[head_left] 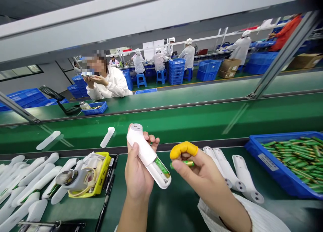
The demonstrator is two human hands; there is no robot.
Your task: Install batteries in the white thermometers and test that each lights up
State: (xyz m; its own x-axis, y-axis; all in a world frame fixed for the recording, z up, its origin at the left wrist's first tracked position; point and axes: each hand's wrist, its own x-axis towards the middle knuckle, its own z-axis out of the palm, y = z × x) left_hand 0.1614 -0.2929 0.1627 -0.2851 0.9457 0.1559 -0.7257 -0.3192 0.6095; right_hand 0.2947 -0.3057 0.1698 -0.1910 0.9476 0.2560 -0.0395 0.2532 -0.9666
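My left hand (140,168) is wrapped round a white handheld thermometer-like device (143,142), its head up and its handle slanting down to the right. The battery compartment lies uncovered, and a green battery (161,166) shows inside it. Just right of the handle, my right hand (193,164) pinches another green battery (188,163) between thumb and forefinger. A yellow finger cot (184,150) covers that forefinger. The battery in my fingers is apart from the device and partly hidden by them.
At right, a blue bin (274,173) holds many green batteries. Several white devices (246,176) lie beside it, more (37,174) at left. A yellow tray (101,188) holds a metal-topped bottle (73,179). Two white devices lie on the green conveyor belt (176,121); a co-worker (113,82) sits beyond.
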